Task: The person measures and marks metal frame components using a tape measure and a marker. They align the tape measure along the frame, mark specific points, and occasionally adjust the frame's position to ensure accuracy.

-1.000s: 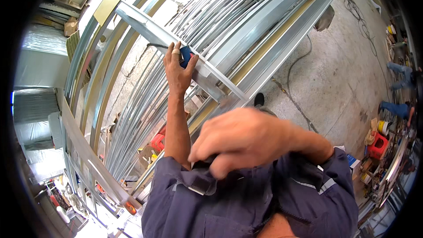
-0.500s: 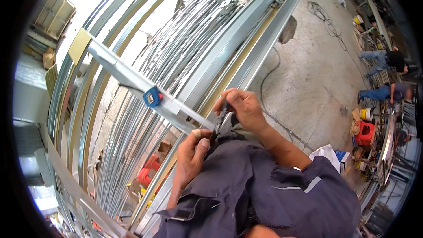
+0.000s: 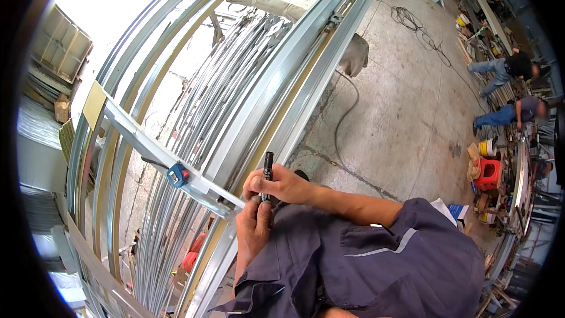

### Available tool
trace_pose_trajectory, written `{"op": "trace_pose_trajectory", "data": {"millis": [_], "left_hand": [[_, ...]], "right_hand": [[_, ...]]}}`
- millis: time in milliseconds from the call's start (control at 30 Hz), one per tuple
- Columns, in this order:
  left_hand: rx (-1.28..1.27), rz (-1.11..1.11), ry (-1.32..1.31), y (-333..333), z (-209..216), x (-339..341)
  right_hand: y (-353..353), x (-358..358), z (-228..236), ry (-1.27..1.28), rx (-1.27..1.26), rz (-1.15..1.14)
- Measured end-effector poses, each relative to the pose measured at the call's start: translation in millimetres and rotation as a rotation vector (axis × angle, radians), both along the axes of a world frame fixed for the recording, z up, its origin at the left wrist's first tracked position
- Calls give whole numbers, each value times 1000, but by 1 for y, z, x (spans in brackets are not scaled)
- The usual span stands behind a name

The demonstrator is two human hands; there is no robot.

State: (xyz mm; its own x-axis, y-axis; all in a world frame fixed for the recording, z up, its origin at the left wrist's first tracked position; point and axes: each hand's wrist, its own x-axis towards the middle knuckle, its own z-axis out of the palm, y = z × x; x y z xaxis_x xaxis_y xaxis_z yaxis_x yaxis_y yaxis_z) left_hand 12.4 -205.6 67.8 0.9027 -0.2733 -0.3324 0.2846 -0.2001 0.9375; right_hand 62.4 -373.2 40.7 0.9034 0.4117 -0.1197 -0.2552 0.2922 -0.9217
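A black marker (image 3: pixel 268 168) stands nearly upright between my two hands, close to my body. My right hand (image 3: pixel 283 185) grips its barrel between thumb and fingers. Just below, my left hand (image 3: pixel 253 227) pinches the marker's lower end; the fingers partly hide that end. Left of my hands, a pale metal profile (image 3: pixel 203 185) lies across several long profiles, its near end beside my knuckles. A blue tape measure (image 3: pixel 178 175) with a red part rests on this crosspiece. A yellowish piece (image 3: pixel 94 104) sits at the crosspiece's far end.
Long metal channels (image 3: pixel 265 100) run diagonally beside me. Thin rods (image 3: pixel 229 76) lie in a bundle beyond. A cable (image 3: pixel 353 103) trails over the concrete floor. At the right, two people (image 3: pixel 506 112) stand near a red stool (image 3: pixel 487 175) and buckets.
My hands have come together, moving left in the picture; the right hand is lower. The marker now stands upright between them. The tape measure and profiles appear shifted left as the view moved.
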Motion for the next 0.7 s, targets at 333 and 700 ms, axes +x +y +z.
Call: {"op": "trace_pose_trajectory", "data": {"millis": [333, 700], "left_hand": [[33, 153, -9, -54, -15, -11], [-448, 119, 106, -68, 13, -38]], "right_hand": [[-42, 19, -13, -124, 27, 20], [-89, 64, -5, -44, 426, -76]]}}
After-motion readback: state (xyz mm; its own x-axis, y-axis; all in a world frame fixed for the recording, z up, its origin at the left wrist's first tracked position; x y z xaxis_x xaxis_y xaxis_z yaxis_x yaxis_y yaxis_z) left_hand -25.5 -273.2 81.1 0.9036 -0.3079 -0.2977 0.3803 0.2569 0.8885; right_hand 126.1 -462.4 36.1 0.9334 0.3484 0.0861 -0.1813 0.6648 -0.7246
